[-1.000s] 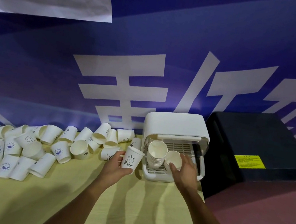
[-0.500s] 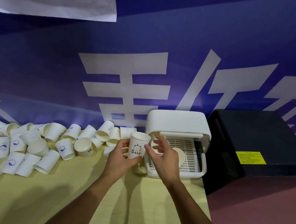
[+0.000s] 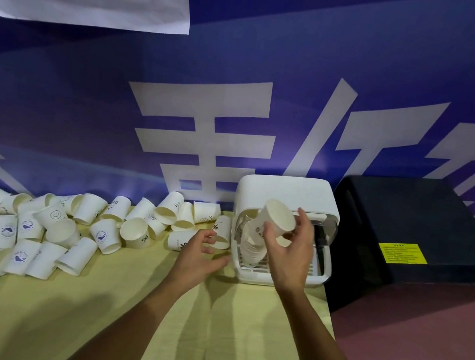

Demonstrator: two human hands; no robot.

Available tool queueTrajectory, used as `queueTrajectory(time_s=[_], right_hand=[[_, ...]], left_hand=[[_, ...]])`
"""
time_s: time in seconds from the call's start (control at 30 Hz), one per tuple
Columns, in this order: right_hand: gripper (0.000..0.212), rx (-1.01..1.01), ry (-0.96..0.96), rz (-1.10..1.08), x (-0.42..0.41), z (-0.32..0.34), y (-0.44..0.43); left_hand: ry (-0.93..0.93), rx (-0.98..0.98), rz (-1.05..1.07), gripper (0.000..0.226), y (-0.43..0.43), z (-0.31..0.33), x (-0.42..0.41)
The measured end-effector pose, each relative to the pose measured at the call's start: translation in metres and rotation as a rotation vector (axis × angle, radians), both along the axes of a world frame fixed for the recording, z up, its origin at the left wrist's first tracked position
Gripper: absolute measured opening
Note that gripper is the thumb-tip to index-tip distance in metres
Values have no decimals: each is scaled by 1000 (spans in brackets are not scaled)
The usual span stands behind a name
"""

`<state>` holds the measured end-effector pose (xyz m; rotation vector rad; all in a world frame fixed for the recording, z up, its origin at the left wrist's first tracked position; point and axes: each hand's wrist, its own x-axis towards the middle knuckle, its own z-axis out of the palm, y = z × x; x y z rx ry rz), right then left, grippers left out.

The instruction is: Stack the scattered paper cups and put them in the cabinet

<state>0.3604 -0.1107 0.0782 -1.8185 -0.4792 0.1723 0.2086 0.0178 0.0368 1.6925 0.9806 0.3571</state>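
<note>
Yellow tabletop [image 3: 121, 315], "%"-marked paper cups [image 3: 138, 234], right hand [image 3: 289, 256] round tilted cup [image 3: 277, 223]

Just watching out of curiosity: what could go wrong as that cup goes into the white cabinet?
The cup in the right hand is tilted; it might miss the stack in the cabinet and topple it. The left hand, near the loose cups, could knock some away.

Dim, bluish light. Soft doubled shadows streak the yellow desk [image 3: 90, 326]. The right hand [image 3: 289, 256] and its cup [image 3: 277, 221] are smeared with motion blur. Straight lines on the banner [image 3: 238, 119] bow toward the edges.
</note>
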Motion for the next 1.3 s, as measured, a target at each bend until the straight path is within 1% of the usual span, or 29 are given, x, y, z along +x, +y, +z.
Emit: queueTrajectory(time_s=[0.1,0.2,0.3,0.4,0.6,0.7,0.8,0.9,0.97,1.07,1.13,1.2,1.3], right_hand=[[71,-41,-25,-147,10,-4,-18],[70,-133,-52,-173,13,-19,-30],[66,-194,-96,-84,18,-39,-35],[66,-244,-107,-11,23,-52,-34],[69,-437,-146,49,33,-72,-30],[73,-541,-133,94,36,-83,-30],[82,-667,-102,202,41,-94,-29],[88,-725,-64,245,45,-96,-27],[80,-666,-77,215,44,-88,-27],[47,-466,-167,143,33,-67,-29],[29,-348,-213,161,22,-55,-27],[24,-281,-220,220,7,-46,-23],[24,-222,-210,318,-21,-40,-9]], left_hand=[[45,2,5,58,0,-10,-1],[76,2,-9,56,-2,-18,0],[94,2,-13,56,-2,-23,1],[109,-9,-9,55,-2,-25,2],[152,-16,-4,54,1,-22,2],[159,-11,-7,54,1,-22,4],[158,-3,-14,56,2,-21,6],[162,26,-43,57,4,-15,8],[151,41,-42,54,5,-11,9],[142,46,-35,53,2,-7,9],[134,44,-29,52,-1,-10,6],[124,30,-12,49,-8,-11,-1],[100,9,30,41,-15,-15,-22]])
